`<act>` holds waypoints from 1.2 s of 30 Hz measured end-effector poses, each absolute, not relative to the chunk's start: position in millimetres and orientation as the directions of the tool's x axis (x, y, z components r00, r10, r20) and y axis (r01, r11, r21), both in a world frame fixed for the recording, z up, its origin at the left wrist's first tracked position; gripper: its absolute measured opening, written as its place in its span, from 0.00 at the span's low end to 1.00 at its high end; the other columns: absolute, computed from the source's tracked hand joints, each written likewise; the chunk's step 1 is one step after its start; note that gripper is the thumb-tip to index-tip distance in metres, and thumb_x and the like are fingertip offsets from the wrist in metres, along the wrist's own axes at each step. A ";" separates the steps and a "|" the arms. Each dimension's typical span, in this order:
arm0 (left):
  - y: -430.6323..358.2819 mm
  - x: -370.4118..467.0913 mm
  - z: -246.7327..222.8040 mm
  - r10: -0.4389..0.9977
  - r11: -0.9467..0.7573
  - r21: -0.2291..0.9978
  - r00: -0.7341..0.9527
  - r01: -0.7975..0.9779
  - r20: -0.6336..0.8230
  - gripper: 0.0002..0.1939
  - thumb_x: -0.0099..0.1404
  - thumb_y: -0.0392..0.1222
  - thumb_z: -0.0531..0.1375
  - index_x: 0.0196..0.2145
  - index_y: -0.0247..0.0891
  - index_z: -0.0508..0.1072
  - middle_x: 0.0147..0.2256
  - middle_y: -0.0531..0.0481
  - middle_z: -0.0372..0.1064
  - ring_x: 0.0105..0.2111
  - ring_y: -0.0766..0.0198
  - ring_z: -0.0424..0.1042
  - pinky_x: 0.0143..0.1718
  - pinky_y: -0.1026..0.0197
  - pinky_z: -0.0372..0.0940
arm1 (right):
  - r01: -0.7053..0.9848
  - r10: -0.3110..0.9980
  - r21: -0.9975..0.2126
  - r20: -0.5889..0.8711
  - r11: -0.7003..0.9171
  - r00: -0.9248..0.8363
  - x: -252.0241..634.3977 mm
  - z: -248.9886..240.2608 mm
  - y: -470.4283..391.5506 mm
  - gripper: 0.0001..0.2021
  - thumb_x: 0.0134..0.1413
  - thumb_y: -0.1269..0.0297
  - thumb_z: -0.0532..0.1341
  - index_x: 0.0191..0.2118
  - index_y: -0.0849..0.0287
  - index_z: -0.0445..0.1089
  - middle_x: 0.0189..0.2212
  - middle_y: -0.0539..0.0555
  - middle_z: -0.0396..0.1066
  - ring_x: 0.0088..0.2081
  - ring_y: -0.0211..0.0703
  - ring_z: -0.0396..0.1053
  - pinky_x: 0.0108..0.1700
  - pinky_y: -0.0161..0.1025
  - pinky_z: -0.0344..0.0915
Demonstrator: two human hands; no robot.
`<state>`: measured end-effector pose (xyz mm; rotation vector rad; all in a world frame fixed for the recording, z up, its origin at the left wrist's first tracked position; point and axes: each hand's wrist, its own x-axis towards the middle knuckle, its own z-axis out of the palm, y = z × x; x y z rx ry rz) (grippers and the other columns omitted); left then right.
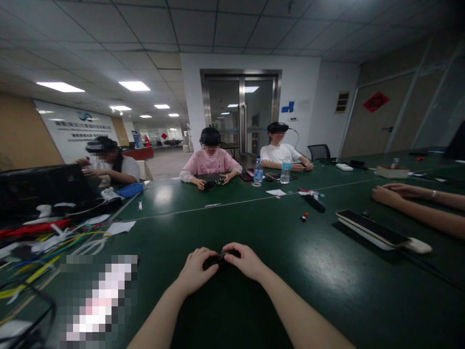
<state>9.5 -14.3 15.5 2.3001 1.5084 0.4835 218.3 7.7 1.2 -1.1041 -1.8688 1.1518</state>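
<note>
Low over the green table (232,220), my left hand (198,269) and my right hand (245,261) meet around a small black object (221,258). The left thumb and fingers are closed on its left side, while the right thumb and fingers grip its right side. Most of the object is hidden by my fingers, so I cannot make out what it is.
Cables (69,240) and papers (121,227) lie at the left, near a pixelated bright item (103,295). Two bottles (285,170) stand across the table. A phone on a white box (374,230) lies at right, near another person's hands (390,193). Several people sit around.
</note>
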 end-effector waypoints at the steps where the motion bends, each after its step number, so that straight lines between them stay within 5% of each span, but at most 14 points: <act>1: -14.7 9.7 16.4 0.923 -0.369 0.462 0.374 0.806 0.085 0.17 0.63 0.52 0.53 0.48 0.46 0.68 0.47 0.51 0.65 0.49 0.57 0.61 0.51 0.54 0.55 | 0.293 0.903 -0.924 0.107 0.245 -0.417 218.8 0.9 8.5 0.15 0.51 0.57 0.58 0.44 0.53 0.68 0.43 0.50 0.69 0.47 0.45 0.65 0.50 0.44 0.60; 18: -14.3 10.8 17.7 0.923 -0.371 0.459 0.376 0.807 0.084 0.17 0.63 0.52 0.53 0.48 0.46 0.68 0.46 0.50 0.65 0.48 0.57 0.61 0.51 0.53 0.55 | -0.008 0.961 -0.998 0.067 0.067 -0.267 225.5 -5.5 18.9 0.17 0.48 0.59 0.61 0.45 0.57 0.66 0.44 0.54 0.70 0.48 0.45 0.66 0.51 0.44 0.60; 36: -13.4 8.4 15.4 0.928 -0.353 0.493 0.367 0.795 0.073 0.18 0.63 0.54 0.52 0.49 0.48 0.67 0.47 0.52 0.65 0.48 0.57 0.61 0.51 0.54 0.54 | -0.404 0.989 -0.912 -0.009 -0.067 -0.145 237.8 -27.8 37.2 0.19 0.48 0.59 0.61 0.48 0.54 0.65 0.47 0.55 0.69 0.52 0.48 0.65 0.52 0.46 0.62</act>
